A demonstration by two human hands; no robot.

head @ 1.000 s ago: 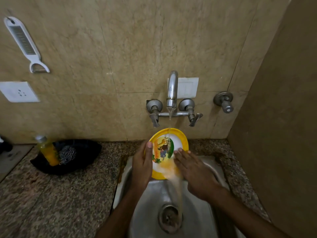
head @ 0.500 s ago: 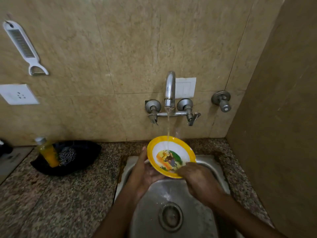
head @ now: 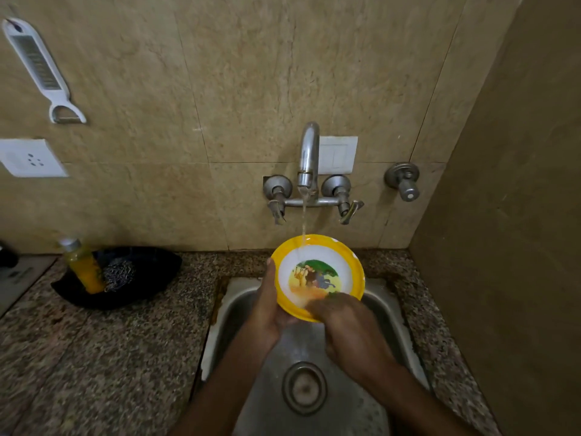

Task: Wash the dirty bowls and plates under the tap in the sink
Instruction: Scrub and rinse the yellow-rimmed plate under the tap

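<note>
A yellow-rimmed bowl [head: 317, 272] with a white inside and a cartoon picture is held over the steel sink [head: 386, 313], tilted toward me. Water runs from the tap [head: 308, 158] onto the bowl's far inner rim. My left hand [head: 270, 306] grips the bowl's left edge from beneath, thumb on the rim. My right hand [head: 349, 328] lies on the bowl's near edge with its fingers reaching inside the bowl; they are blurred.
The sink drain [head: 304, 387] lies below the hands. On the granite counter [head: 103, 357] to the left sits a black tray [head: 151, 278] with an orange soap bottle [head: 83, 265] and a steel scrubber [head: 119, 275]. A side wall [head: 509, 247] closes the right.
The bowl went from steeply upright under the stream to lying flatter and facing up. My right hand moved from the bowl's right side to its near edge, fingers inside.
</note>
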